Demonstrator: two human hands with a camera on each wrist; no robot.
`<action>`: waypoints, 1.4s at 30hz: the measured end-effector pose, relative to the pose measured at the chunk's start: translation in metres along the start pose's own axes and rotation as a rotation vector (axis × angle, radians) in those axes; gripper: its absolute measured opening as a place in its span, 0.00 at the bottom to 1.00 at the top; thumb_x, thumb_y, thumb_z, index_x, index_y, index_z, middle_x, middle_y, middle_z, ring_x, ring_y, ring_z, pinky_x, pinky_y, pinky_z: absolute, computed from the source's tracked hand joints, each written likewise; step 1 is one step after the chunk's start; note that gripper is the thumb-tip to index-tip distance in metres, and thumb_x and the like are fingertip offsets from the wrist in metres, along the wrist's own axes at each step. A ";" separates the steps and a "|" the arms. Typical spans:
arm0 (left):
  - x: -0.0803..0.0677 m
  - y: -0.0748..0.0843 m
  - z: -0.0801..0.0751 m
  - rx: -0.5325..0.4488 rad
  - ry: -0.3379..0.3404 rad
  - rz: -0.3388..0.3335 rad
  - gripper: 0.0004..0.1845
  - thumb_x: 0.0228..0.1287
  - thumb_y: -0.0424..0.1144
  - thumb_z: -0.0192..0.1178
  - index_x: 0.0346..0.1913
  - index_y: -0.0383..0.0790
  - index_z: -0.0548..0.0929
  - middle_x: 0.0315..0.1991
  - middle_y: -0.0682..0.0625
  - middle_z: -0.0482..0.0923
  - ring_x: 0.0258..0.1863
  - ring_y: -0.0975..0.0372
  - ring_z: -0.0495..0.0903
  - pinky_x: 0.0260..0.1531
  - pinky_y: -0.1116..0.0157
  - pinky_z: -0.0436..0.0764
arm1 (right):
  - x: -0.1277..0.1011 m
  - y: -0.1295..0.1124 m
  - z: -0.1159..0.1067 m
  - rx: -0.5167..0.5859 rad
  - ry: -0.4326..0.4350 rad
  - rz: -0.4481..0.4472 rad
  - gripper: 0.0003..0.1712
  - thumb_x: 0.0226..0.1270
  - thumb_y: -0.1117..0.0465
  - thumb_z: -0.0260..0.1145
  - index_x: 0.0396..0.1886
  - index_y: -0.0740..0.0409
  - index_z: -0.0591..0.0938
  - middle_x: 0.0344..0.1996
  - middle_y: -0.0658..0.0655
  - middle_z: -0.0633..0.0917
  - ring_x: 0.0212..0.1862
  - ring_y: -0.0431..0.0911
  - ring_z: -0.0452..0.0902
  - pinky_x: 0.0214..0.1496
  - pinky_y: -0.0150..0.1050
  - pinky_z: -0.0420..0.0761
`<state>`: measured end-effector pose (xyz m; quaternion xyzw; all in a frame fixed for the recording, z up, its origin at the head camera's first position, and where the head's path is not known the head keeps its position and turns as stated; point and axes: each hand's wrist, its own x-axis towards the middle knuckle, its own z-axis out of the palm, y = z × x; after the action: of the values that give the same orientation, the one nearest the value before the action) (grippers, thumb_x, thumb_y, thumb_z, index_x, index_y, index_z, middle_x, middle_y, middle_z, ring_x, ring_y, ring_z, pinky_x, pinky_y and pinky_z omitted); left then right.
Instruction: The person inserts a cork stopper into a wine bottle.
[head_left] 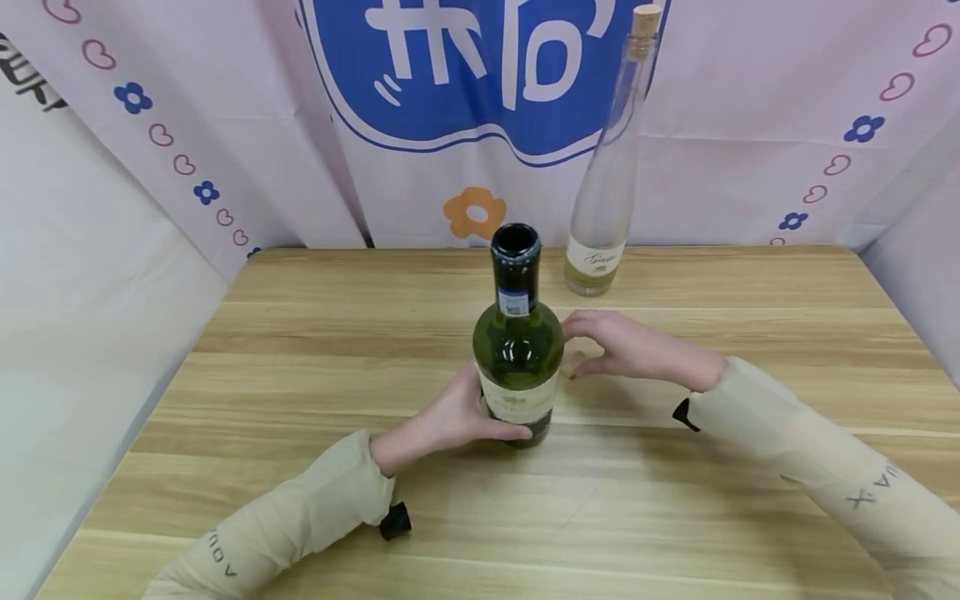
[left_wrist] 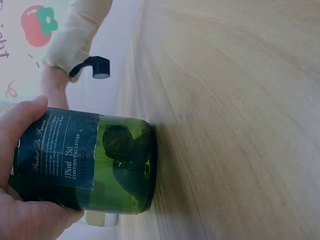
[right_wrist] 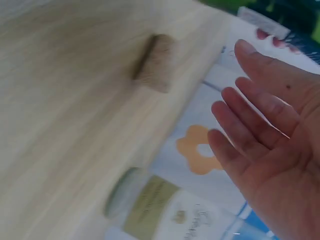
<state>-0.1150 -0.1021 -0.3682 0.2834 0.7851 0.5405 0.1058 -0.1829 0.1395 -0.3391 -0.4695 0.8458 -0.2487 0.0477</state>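
A green wine bottle [head_left: 517, 342] with a dark neck and no stopper in its mouth stands upright near the middle of the table. Low on its body, my left hand [head_left: 461, 414] grips it, thumb across the front label. The left wrist view shows the bottle's back label [left_wrist: 60, 150] and its base at the wood. My right hand [head_left: 633, 346] is beside the bottle's right side, fingers apart and loosely bent. Nothing lies in its palm [right_wrist: 280, 165] in the right wrist view. There, a brown cork [right_wrist: 157, 62] is on the table beyond the fingertips, slightly blurred.
Behind and to the right stands a tall clear bottle [head_left: 603, 192] with a cork [head_left: 646, 21] in its neck and a pale label. A printed cloth [head_left: 712, 183] hangs along the wooden table's [head_left: 337, 292] back edge.
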 end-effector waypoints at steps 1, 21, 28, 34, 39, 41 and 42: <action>0.000 0.000 0.000 -0.001 0.001 0.000 0.40 0.37 0.30 0.74 0.57 0.38 0.65 0.52 0.45 0.74 0.52 0.58 0.73 0.54 0.60 0.69 | 0.000 0.003 0.002 0.001 -0.013 0.008 0.23 0.43 0.68 0.74 0.43 0.64 0.80 0.42 0.57 0.80 0.47 0.50 0.76 0.52 0.44 0.75; 0.000 0.001 -0.001 -0.006 -0.014 0.011 0.39 0.37 0.30 0.74 0.56 0.38 0.66 0.51 0.45 0.75 0.52 0.58 0.73 0.54 0.61 0.69 | 0.008 0.030 0.027 0.017 -0.112 0.118 0.12 0.43 0.75 0.69 0.29 0.60 0.81 0.29 0.52 0.81 0.35 0.45 0.77 0.42 0.39 0.79; 0.000 0.002 -0.001 0.000 -0.015 0.008 0.39 0.38 0.30 0.74 0.56 0.38 0.66 0.51 0.45 0.75 0.52 0.58 0.73 0.54 0.61 0.69 | 0.006 0.024 0.019 0.004 -0.057 0.119 0.10 0.45 0.75 0.66 0.30 0.63 0.81 0.31 0.54 0.79 0.35 0.46 0.75 0.41 0.40 0.77; 0.000 0.001 -0.001 -0.005 -0.007 0.003 0.40 0.37 0.30 0.74 0.57 0.38 0.65 0.51 0.45 0.75 0.52 0.58 0.73 0.55 0.61 0.69 | 0.005 0.015 0.000 -0.029 -0.027 0.088 0.10 0.49 0.76 0.65 0.34 0.67 0.81 0.31 0.57 0.77 0.35 0.48 0.75 0.38 0.39 0.78; 0.001 0.001 0.000 -0.010 -0.010 0.010 0.39 0.38 0.29 0.74 0.56 0.37 0.66 0.51 0.45 0.75 0.51 0.58 0.73 0.54 0.61 0.70 | 0.006 0.004 -0.016 -0.039 -0.022 0.092 0.09 0.52 0.74 0.65 0.35 0.69 0.81 0.32 0.58 0.77 0.35 0.48 0.76 0.38 0.38 0.79; 0.001 0.000 0.000 -0.010 -0.011 0.006 0.39 0.38 0.30 0.74 0.56 0.37 0.66 0.51 0.45 0.75 0.51 0.58 0.73 0.54 0.61 0.70 | 0.006 0.000 -0.022 -0.041 -0.011 0.092 0.09 0.52 0.74 0.66 0.35 0.68 0.81 0.32 0.57 0.76 0.35 0.47 0.76 0.38 0.38 0.79; 0.001 0.000 0.000 -0.010 -0.011 0.005 0.38 0.38 0.30 0.74 0.56 0.37 0.66 0.50 0.45 0.75 0.51 0.58 0.73 0.54 0.61 0.70 | 0.006 -0.002 -0.025 -0.041 -0.002 0.090 0.09 0.52 0.74 0.66 0.35 0.68 0.81 0.32 0.57 0.76 0.35 0.46 0.76 0.38 0.37 0.79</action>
<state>-0.1157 -0.1016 -0.3675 0.2878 0.7811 0.5431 0.1100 -0.1930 0.1429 -0.3155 -0.4321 0.8710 -0.2284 0.0498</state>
